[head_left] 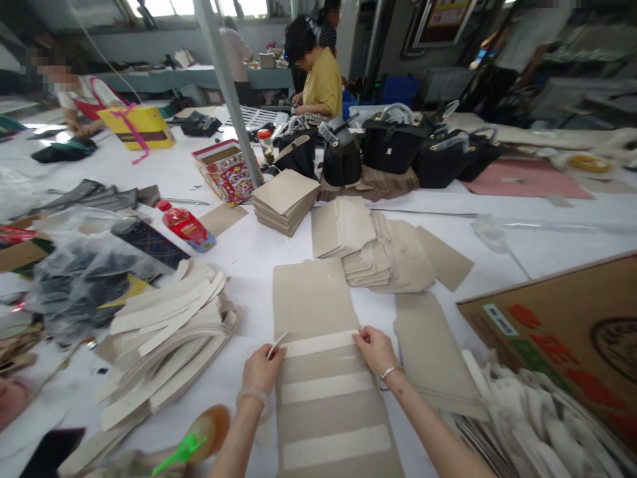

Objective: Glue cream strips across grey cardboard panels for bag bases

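A pale strip [321, 343] lies across a long row of grey-beige board pieces [312, 297] in front of me. My left hand [261, 375] is closed at the strip's left end, and a thin white sliver [277, 345] sticks up from its fingers; what that is I cannot make out. Between thumb and finger, my right hand [377, 352] pinches the strip's right end. Nearer to me, two more strips, a middle one [328, 387] and a lower one [338, 446], lie flat across the boards.
Curved pale strips [169, 338] are piled at left, near a bottle with a green nozzle [186, 448]. Board stacks [286, 199] and black handbags [391, 146] stand ahead. At right are a cardboard box [562, 345] and more strips [537, 411]. A person in yellow [323, 83] works beyond.
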The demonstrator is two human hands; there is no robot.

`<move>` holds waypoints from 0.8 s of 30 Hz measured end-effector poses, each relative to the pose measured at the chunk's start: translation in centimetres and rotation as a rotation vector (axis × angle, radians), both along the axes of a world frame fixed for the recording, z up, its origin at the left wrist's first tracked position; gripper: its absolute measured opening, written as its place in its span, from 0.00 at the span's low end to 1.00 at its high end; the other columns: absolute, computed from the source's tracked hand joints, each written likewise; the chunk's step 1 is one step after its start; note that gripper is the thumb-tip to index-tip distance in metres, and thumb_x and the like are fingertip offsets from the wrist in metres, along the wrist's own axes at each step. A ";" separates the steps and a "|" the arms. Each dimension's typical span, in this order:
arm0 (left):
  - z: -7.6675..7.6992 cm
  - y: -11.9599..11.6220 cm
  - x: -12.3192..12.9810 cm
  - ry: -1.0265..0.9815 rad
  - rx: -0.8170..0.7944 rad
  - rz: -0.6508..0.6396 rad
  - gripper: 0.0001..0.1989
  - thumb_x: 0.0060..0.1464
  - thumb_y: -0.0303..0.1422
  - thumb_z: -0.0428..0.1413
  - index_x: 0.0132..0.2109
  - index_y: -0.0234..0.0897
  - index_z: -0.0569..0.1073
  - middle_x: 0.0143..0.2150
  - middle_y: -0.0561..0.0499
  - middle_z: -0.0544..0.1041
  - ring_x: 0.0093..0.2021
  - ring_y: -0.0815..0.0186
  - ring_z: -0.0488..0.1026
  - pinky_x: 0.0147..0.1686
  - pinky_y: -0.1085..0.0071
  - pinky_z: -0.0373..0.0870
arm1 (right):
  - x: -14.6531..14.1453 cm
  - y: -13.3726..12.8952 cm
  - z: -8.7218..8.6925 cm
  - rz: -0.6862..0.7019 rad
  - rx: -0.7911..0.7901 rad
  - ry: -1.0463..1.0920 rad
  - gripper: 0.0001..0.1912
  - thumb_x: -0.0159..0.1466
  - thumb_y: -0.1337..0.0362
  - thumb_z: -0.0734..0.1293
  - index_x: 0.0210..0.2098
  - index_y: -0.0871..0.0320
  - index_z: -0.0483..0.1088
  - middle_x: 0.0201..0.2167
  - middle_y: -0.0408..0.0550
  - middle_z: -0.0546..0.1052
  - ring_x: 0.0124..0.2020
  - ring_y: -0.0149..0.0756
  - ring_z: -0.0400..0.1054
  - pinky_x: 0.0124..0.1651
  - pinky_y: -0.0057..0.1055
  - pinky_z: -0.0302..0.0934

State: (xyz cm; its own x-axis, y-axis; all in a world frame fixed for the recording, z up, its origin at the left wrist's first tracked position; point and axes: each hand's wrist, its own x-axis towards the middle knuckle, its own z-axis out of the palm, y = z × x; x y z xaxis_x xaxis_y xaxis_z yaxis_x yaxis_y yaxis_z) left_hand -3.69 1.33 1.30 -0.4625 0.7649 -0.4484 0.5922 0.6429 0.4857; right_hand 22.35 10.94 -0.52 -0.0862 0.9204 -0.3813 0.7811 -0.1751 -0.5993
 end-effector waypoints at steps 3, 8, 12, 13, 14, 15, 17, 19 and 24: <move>-0.2 0.1 -0.3 0.007 -0.037 -0.029 0.18 0.48 0.49 0.46 0.26 0.40 0.70 0.26 0.51 0.74 0.29 0.63 0.69 0.30 0.72 0.58 | -0.2 0.0 0.2 -0.027 0.022 -0.021 0.11 0.56 0.60 0.60 0.21 0.57 0.65 0.19 0.43 0.72 0.22 0.30 0.64 0.26 0.24 0.50; -0.4 0.3 -0.6 0.005 -0.071 -0.067 0.19 0.47 0.51 0.46 0.27 0.42 0.71 0.28 0.52 0.75 0.32 0.60 0.70 0.32 0.70 0.60 | -0.2 0.0 0.2 -0.062 0.027 -0.028 0.10 0.56 0.61 0.60 0.21 0.57 0.67 0.19 0.43 0.73 0.22 0.29 0.63 0.26 0.23 0.49; 0.0 0.4 -0.5 -0.006 -0.083 -0.059 0.19 0.46 0.51 0.46 0.28 0.42 0.71 0.28 0.52 0.76 0.33 0.59 0.70 0.34 0.69 0.61 | -0.2 -0.1 0.3 -0.070 0.028 -0.024 0.09 0.55 0.62 0.61 0.21 0.57 0.67 0.19 0.43 0.73 0.22 0.29 0.63 0.26 0.23 0.49; 0.1 0.5 -0.5 -0.006 -0.088 -0.058 0.19 0.46 0.51 0.46 0.28 0.42 0.71 0.28 0.52 0.76 0.34 0.59 0.70 0.34 0.69 0.61 | -0.2 -0.1 0.3 -0.070 0.030 -0.025 0.09 0.55 0.62 0.61 0.21 0.57 0.67 0.19 0.43 0.73 0.23 0.29 0.63 0.26 0.23 0.49; 0.2 0.5 -0.4 -0.004 -0.094 -0.058 0.19 0.46 0.51 0.46 0.28 0.42 0.71 0.28 0.52 0.76 0.34 0.59 0.70 0.34 0.69 0.61 | -0.2 -0.1 0.3 -0.070 0.031 -0.026 0.09 0.55 0.62 0.61 0.22 0.57 0.67 0.20 0.43 0.73 0.23 0.29 0.63 0.26 0.23 0.49; 0.2 0.6 -0.4 -0.002 -0.100 -0.057 0.19 0.46 0.51 0.46 0.28 0.43 0.71 0.29 0.52 0.76 0.34 0.59 0.70 0.34 0.69 0.61 | -0.2 -0.1 0.3 -0.070 0.032 -0.027 0.09 0.55 0.62 0.61 0.22 0.57 0.67 0.20 0.43 0.73 0.23 0.29 0.63 0.27 0.23 0.49; 0.3 0.6 -0.4 0.001 -0.109 -0.059 0.19 0.46 0.51 0.46 0.28 0.43 0.71 0.29 0.52 0.76 0.35 0.59 0.71 0.35 0.69 0.61 | -0.2 0.0 0.2 -0.069 0.031 -0.031 0.09 0.55 0.62 0.61 0.22 0.57 0.67 0.20 0.43 0.73 0.23 0.29 0.64 0.27 0.23 0.49; 0.3 0.6 -0.4 0.004 -0.110 -0.061 0.19 0.46 0.51 0.46 0.29 0.43 0.71 0.29 0.52 0.76 0.35 0.59 0.71 0.35 0.69 0.61 | -0.2 -0.1 0.1 -0.069 0.029 -0.036 0.09 0.55 0.62 0.61 0.22 0.57 0.67 0.20 0.43 0.73 0.24 0.29 0.64 0.27 0.23 0.49; 0.2 0.6 -0.4 0.006 -0.108 -0.053 0.19 0.46 0.51 0.46 0.30 0.43 0.72 0.31 0.52 0.77 0.36 0.58 0.71 0.35 0.69 0.62 | -0.2 -0.1 0.1 -0.070 0.032 -0.047 0.08 0.55 0.63 0.61 0.22 0.57 0.68 0.21 0.43 0.73 0.24 0.29 0.64 0.28 0.23 0.49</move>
State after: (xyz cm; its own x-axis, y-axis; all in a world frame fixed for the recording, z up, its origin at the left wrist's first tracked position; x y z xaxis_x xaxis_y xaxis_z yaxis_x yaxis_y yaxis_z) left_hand -4.07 1.91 1.50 -0.4254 0.7356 -0.5272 0.6294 0.6591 0.4117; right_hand 22.14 10.84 -0.43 -0.0037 0.9354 -0.3537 0.7952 -0.2117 -0.5682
